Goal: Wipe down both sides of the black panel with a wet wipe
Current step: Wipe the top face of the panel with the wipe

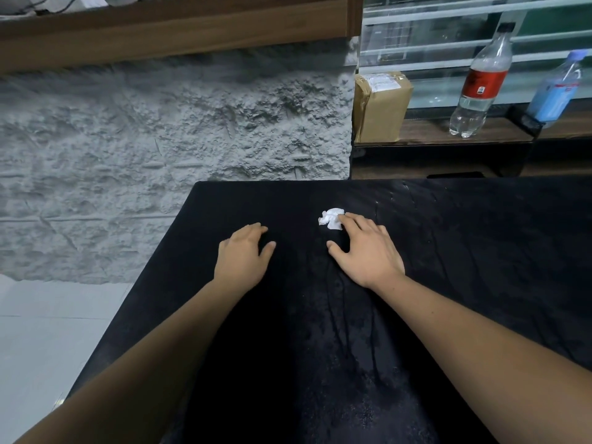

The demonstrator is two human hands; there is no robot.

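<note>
Rough grey wall (160,139) behind; black panel (464,251) lying flat, top face streaked, underside likely still unwiped; my left hand (245,251) resting flat, my right hand (365,248) spread, fingertips touching the crumpled wet wipe (331,218) mid-panel.

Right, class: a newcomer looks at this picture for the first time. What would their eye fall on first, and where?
The crumpled white wet wipe stands out mid-frame on the black panel, and the right hand touches it with its fingertips. The left hand rests on the panel to its left. Back right, a red-labelled clear bottle stands on a wooden shelf.
</note>
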